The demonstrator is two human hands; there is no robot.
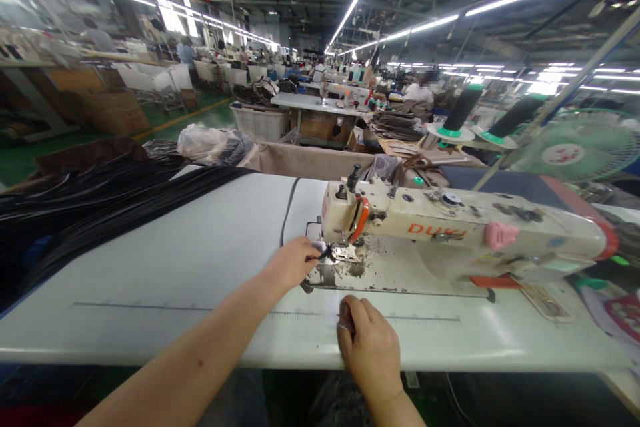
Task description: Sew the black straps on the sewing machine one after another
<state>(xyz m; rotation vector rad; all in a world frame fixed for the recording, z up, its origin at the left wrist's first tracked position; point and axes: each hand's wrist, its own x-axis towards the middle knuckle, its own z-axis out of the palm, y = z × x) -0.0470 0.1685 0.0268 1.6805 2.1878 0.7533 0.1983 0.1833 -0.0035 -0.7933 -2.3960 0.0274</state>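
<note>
My left hand (pixel 295 260) is closed in a pinch beside the needle area of a cream sewing machine (pixel 430 223). Its fingertips grip the end of a narrow black strip (pixel 327 253), which reaches to the presser foot. A dark length of the strip (pixel 288 207) curves over the white tabletop behind this hand. My right hand (pixel 371 340) rests near the table's front edge, its fingers curled. A thin grey glint shows between thumb and fingers; what it belongs to is hidden in the grip.
Long black strips (pixel 150 207) lie heaped over the left of the white sewing table (pixel 200 247). Thread cones (pixel 463 110) and a fan (pixel 580 150) stand at the right. A fabric-lined bin (pixel 310 160) sits behind the table. Other workstations and people are farther back.
</note>
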